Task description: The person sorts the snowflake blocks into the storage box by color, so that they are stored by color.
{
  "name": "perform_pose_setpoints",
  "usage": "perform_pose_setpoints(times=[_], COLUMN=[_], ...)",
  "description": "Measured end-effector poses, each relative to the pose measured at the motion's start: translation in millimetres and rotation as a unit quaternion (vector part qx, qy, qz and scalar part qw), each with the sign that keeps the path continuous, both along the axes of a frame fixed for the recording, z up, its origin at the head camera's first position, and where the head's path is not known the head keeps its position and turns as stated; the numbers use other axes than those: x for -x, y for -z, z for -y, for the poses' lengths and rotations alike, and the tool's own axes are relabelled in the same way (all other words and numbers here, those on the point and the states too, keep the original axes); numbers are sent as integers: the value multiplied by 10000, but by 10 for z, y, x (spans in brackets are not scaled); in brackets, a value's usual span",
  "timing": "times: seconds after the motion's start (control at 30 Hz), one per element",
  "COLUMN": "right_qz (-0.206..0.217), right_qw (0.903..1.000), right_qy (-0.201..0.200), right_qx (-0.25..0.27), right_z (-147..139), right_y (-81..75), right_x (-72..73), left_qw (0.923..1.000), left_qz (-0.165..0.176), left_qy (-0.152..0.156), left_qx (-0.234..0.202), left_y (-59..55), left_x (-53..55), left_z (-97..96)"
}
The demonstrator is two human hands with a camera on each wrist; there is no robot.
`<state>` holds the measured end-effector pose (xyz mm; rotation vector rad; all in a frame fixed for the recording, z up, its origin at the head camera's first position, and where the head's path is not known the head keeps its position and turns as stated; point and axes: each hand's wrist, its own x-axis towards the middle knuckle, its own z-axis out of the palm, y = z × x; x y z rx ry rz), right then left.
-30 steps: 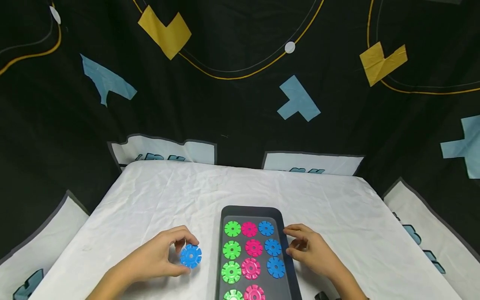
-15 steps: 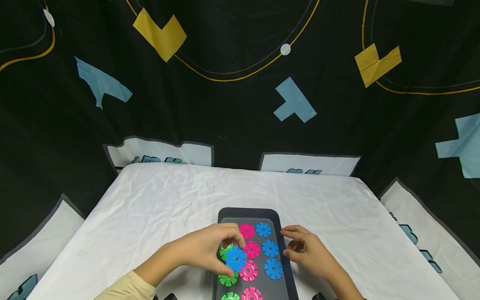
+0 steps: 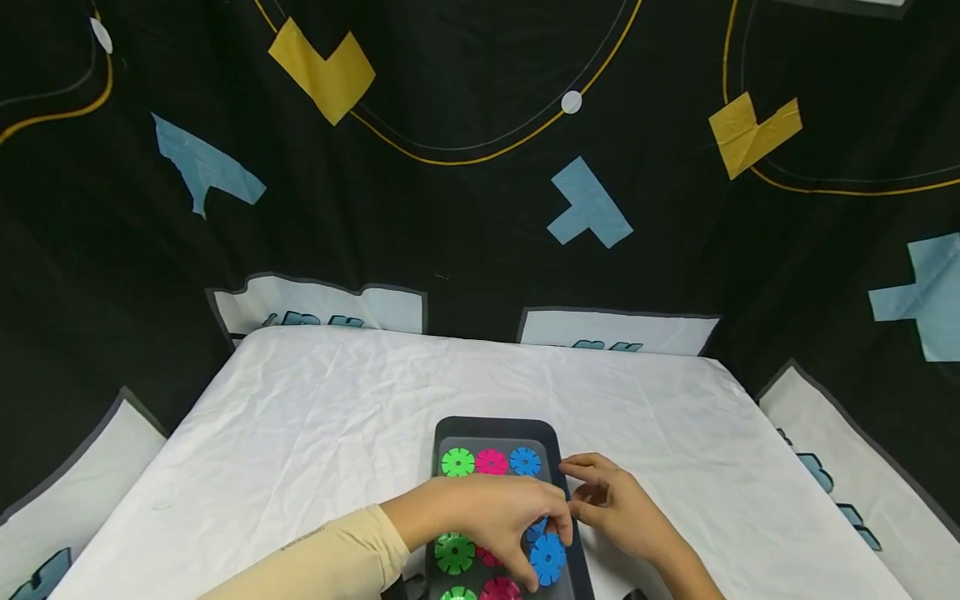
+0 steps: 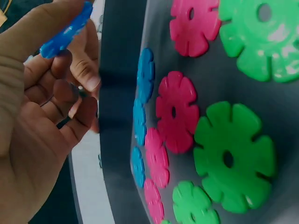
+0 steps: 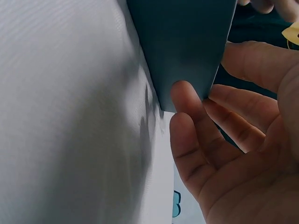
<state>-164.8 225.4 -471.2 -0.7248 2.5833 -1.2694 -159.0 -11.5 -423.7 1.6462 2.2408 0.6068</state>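
My left hand [image 3: 504, 510] is over the right column of the dark tray [image 3: 495, 427], pinching a blue notched plastic disc [image 3: 548, 559] between thumb and fingers. In the left wrist view this disc [image 4: 67, 33] is tilted nearly edge-on, above the tray's rim. Inside the tray lie green discs [image 3: 454, 553], pink discs [image 3: 491, 461] and blue discs [image 3: 525, 461] in columns by colour; my left hand and forearm hide some of them. My right hand [image 3: 622, 510] touches the tray's right side with loosely bent fingers, seen against the outer wall [image 5: 187, 51] in the right wrist view.
A white cloth [image 3: 337, 400] covers the table under the tray. Behind it hangs a black curtain [image 3: 450, 242] with yellow and blue tape shapes. A small black object [image 3: 635, 594] shows at the bottom edge, near my right wrist.
My left hand has carried the blue disc rightward, from the cloth left of the tray, across the green and pink columns to the blue column. My right hand stays at the tray's right side.
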Motion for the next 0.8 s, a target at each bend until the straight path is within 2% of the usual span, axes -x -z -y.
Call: perform_pose_setpoints(times=[0.13, 0.33, 0.47, 0.67, 0.8], right_qz=[83, 26, 78, 113, 60], right_qw=[9999, 9999, 9999, 9999, 9998], right_qy=[-101, -107, -64, -37, -8], right_qx=[102, 97, 81, -45, -172], right_z=[19, 21, 30, 21, 0], right_y=[5, -3, -24, -21, 2], right_x=[5, 3, 14, 25, 22], left_qw=[9985, 9913, 9868, 9769, 9713], left_qz=[-99, -78, -520, -1302, -1579], left_qy=[156, 509, 626, 572, 517], left_qx=[519, 1209, 1400, 1593, 1701], left_y=[49, 140, 178, 210, 204], left_x=[6, -56, -88, -139, -167], left_z=[-129, -285, -360, -415, -412])
